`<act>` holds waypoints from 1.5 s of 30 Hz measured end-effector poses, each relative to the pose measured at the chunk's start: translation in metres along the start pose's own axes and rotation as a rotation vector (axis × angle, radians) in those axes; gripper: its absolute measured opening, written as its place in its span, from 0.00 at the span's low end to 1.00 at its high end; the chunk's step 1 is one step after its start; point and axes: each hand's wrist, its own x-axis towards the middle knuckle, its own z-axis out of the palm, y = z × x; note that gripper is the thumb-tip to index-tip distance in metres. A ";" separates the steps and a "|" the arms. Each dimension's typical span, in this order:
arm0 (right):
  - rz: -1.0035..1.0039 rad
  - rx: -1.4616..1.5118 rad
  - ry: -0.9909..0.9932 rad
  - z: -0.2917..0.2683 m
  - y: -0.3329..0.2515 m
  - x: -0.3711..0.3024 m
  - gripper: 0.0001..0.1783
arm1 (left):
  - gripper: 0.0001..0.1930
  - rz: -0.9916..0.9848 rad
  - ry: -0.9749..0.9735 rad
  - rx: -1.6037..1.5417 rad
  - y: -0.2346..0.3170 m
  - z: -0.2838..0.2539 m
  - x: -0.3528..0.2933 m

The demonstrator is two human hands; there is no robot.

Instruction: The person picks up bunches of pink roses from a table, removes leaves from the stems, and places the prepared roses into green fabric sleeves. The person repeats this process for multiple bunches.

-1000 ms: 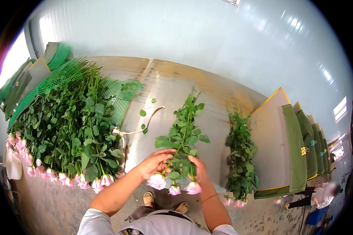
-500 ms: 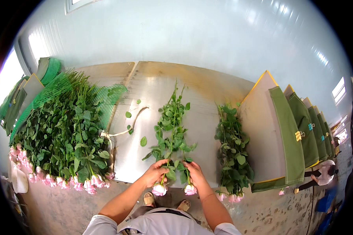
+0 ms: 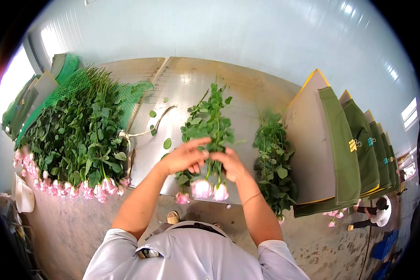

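Observation:
My right hand (image 3: 229,164) is closed around the stems of pink roses (image 3: 201,188), just above their blooms. Two of these heads hang side by side below my hands, with leafy stems pointing away over the metal table (image 3: 149,165). Beside them, my left hand (image 3: 185,157) has its fingers stretched out and apart across the stems, with no firm grip showing. Lower down, another pink rose head (image 3: 182,198) pokes out at the table's front edge, its stem partly hidden beneath my left hand and the leaves.
A large pile of pink roses (image 3: 74,135) lies on green netting (image 3: 72,95) at the left. At the right is a smaller row of roses (image 3: 273,158), beside upright boards with green cloth (image 3: 339,147) and clips. Loose leaves (image 3: 167,143) and a cord (image 3: 163,116) lie between. Another person (image 3: 382,212) is far right.
Both hands have moved away from me and closer together, bringing the two roses side by side. My left hand has let go of its stem and spread its fingers. A third bloom now shows.

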 end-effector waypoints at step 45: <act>-0.204 0.251 0.040 0.012 -0.164 -0.010 0.11 | 0.35 -0.235 0.550 0.826 -0.112 0.008 -0.033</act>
